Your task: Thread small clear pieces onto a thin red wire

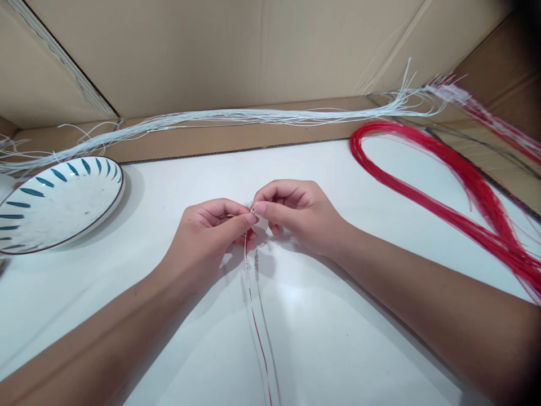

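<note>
the left hand [208,230] pinches the red-and-white strand [254,320] over the white table [372,338], and the right hand [299,214] pinches its pale upper end; keep the 2 pinches close, light and steady so the strand doesn't kink.

there is one thin string [256,325], red and white. its far end is pinched in the middle of the scene, with a tiny pale curl at the top. from there it comes toward the near side, bending a little to the right. first it is red, then mostly white, then long and red with white beside it.
</note>
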Tool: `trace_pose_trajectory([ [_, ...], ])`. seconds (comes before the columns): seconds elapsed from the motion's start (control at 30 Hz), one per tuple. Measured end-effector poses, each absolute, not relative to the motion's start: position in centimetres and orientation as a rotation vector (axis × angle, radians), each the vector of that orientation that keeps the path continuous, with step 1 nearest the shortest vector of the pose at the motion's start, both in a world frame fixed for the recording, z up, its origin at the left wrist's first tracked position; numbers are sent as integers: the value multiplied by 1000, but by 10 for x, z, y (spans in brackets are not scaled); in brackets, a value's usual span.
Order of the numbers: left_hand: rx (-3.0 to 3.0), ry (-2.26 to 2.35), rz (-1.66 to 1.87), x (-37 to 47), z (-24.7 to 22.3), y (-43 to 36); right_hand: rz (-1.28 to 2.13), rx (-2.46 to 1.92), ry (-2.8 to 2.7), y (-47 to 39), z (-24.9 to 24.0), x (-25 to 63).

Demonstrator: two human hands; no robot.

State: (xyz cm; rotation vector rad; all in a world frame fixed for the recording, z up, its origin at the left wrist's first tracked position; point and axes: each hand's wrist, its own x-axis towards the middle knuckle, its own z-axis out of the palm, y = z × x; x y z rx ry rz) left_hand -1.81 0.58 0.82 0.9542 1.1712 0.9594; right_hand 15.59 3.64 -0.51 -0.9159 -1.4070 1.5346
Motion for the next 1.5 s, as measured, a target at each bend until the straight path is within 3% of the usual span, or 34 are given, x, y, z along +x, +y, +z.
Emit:
trace_pose_trajectory([
  [0.23, 947, 1259, 1004, -16, 7, 5, 1148, -1074, -1272, 67, -14, 178],
  [0.4, 1063, 1336, 1004, -14, 9, 3, 1033, -1366, -1751, 81, -14, 193],
  [0.7, 1074, 1358, 997, -14, 9, 5, 710, -1252, -2179, 76, -18, 185],
  [1.07, 1075, 1316, 1031, -16, 6, 5, 648, -1267, -2296, 73, -15, 179],
  [1.17, 1100, 1311, 1050, -15, 7, 4, 772, -1154, -2160, 71, -15, 179],
  [1.37, 1131, 1233, 1180, -15, 7, 4, 1623, -811, -1381, 54, -14, 168],
  [1.5, 1130, 1177, 1190, -15, 7, 4, 1979, -744, -1086, 45, -10, 161],
])
